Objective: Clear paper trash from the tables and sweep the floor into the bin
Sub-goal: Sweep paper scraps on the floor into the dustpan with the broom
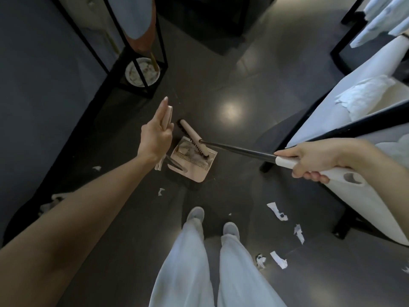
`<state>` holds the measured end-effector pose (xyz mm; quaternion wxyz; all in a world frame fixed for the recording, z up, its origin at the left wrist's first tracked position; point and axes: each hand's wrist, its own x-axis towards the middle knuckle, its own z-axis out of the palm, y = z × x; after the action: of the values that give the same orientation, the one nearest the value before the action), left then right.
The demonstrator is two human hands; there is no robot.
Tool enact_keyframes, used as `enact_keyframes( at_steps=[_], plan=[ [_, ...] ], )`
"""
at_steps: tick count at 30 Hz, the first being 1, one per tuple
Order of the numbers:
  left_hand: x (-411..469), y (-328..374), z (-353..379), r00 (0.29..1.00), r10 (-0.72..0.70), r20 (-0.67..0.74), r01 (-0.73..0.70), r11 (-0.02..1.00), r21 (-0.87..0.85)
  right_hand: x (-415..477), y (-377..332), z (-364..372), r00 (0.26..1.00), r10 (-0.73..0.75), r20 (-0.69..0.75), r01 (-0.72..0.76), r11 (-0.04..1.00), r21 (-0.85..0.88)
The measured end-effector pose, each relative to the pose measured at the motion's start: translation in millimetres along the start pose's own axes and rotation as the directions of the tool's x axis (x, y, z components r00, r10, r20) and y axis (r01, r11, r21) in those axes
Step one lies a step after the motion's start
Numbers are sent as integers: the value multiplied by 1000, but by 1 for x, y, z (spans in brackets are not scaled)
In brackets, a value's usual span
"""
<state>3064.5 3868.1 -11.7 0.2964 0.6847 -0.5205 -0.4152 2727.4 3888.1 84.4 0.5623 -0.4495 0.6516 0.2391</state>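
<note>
Sweeping is in hand, I judge: the right hand (314,160) curls round the broom handle (243,149), its broom head (192,136) far beyond the grip, over the dustpan (194,171) that already holds paper. The left hand (155,138) holds the dustpan handle (169,114), forefinger straight along it, other fingers hidden. Loose paper scraps (277,210) lie nearer the feet than the right grip, so the next move calls for reaching back. The bin (142,72), beyond the left grip, is half masked by a black frame (135,89)

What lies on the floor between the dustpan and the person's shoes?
In the head view, bare dark floor between dustpan and shoes, except a tiny white speck by the right shoe.
</note>
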Motion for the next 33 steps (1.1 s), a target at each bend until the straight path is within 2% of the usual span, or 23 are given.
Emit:
enact_keyframes(
  at_steps=[6,11,17,22,28,33],
  plan=[
    [-74,-8,2,985,-60,-163,57,998,-21,-19,16,-2,996,-87,-27,88,996,2],
    [-162,-21,9,932,-129,-338,118,992,-54,-23,11,4,987,-157,-23,156,987,-29],
    [-269,-40,9,810,-265,-524,202,964,-175,-9,-41,37,968,-244,60,250,959,-134],
    [-339,-59,1,686,-361,-631,244,932,-267,10,-99,93,947,-295,128,316,927,-202],
    [-392,-70,-10,539,-420,-731,334,902,-272,20,-136,147,931,-322,170,362,868,-339],
    [-413,-76,-15,473,-431,-768,360,890,-278,18,-150,166,936,-299,185,348,863,-367]
  ],
)
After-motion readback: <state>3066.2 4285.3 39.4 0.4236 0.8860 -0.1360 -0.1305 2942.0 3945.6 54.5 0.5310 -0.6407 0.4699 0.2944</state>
